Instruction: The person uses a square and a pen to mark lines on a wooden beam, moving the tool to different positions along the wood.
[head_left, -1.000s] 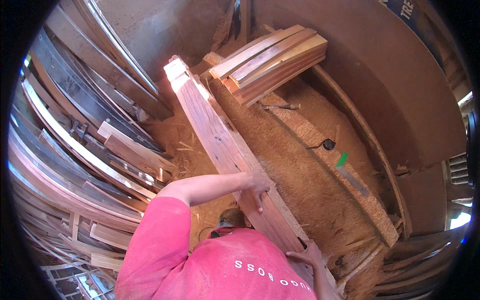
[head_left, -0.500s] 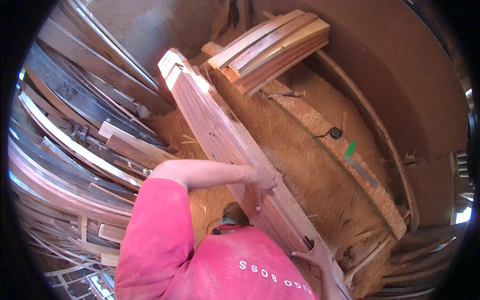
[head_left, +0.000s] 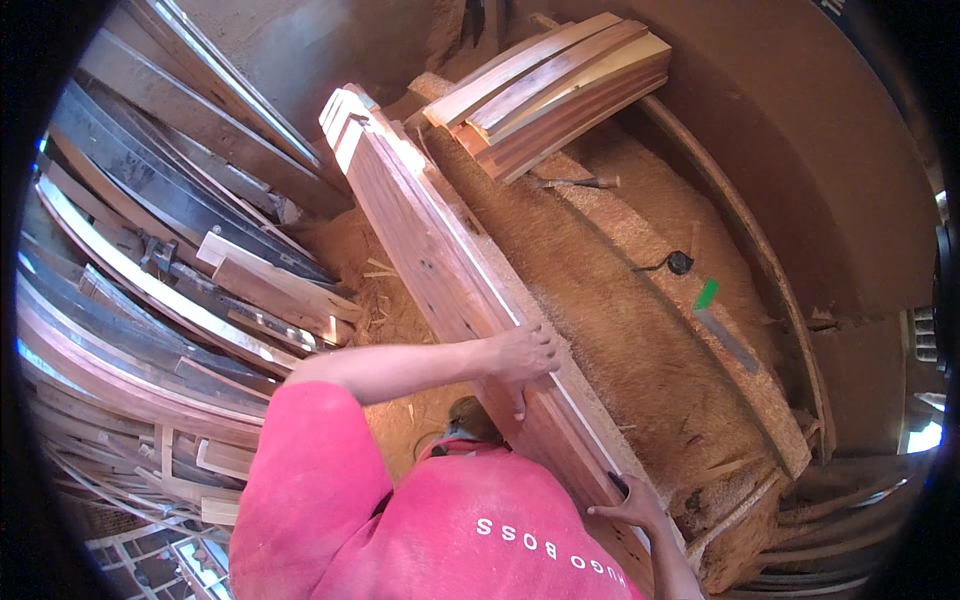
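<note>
Plank (head_left: 430, 265) beneath both palms: long axis 11 to 5 o'clock.
Free length extends toward 11 o'clock from the nearer left grip (head_left: 520, 357), clasped across its edge; right grip (head_left: 635, 503), toward 5 o'clock, thumb splayed, finger closure cannot be told.

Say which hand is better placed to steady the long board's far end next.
The left hand, probably: it rests farther along the long board, nearer that end; the right hand sits back beside the pink shirt.
</note>
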